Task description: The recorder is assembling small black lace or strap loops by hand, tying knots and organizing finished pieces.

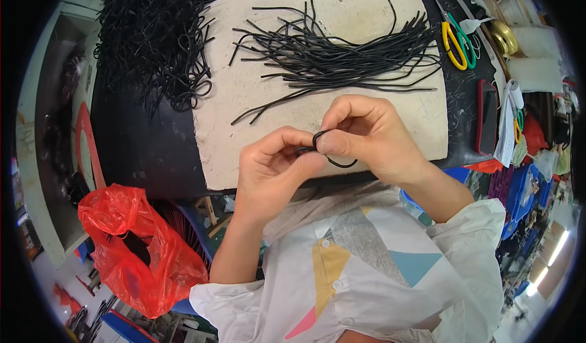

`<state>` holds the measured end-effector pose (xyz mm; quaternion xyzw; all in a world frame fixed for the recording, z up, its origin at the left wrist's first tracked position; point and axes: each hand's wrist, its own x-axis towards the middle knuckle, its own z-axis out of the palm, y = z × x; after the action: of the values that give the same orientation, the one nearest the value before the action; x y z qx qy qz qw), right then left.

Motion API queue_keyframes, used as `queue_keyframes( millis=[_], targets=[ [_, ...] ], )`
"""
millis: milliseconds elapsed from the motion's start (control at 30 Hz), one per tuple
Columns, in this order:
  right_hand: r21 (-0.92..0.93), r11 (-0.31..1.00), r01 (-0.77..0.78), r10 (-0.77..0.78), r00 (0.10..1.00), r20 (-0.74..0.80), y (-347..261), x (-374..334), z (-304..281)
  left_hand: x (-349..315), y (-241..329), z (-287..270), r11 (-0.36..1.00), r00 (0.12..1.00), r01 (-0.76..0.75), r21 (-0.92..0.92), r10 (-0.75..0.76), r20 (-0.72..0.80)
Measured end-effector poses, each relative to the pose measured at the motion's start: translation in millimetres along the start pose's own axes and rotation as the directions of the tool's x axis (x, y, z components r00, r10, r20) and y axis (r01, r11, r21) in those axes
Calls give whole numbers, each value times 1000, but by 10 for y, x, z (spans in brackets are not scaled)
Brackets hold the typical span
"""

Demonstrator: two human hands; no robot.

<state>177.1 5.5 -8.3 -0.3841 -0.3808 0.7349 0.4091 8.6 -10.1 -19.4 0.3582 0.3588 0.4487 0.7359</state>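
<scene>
Between my two hands, over the near edge of a cream board [229, 150], is a thin black cord [343, 164] bent into a small loop. My left hand [274, 166] pinches one part of it between thumb and index finger. With thumb and fingertips, my right hand [369, 138] grips the cord just beside the left fingertips. Part of the loop hangs below the right thumb; the cord ends are hidden by my fingers. Beyond my hands, a loose bundle of straight black cords [360, 59] lies across the board.
A large tangled heap of black looped cords [152, 37] sits at the far left. To the right lie yellow-and-green-handled scissors [458, 45], a red-edged phone [486, 117] and papers [508, 123]. A red plastic bag [137, 251] hangs or stands at the lower left.
</scene>
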Motion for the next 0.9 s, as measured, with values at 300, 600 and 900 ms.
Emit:
queue_keyframes(
  millis=[300, 600, 900],
  targets=[
    [-176, 984, -27, 42, 995, 86, -58, -28, -4, -45, 173, 38, 984, 992, 26, 179, -4, -122],
    [-708, 634, 310, -285, 945, 159, -109, -60, -19, -46, 137, -68, 956, 988, 34, 290, 10, -152],
    [-721, 613, 323, -368, 924, 100, -31, -101, 0, -95, 140, -119, 994, 972, 83, -73, -97, -213]
  ],
)
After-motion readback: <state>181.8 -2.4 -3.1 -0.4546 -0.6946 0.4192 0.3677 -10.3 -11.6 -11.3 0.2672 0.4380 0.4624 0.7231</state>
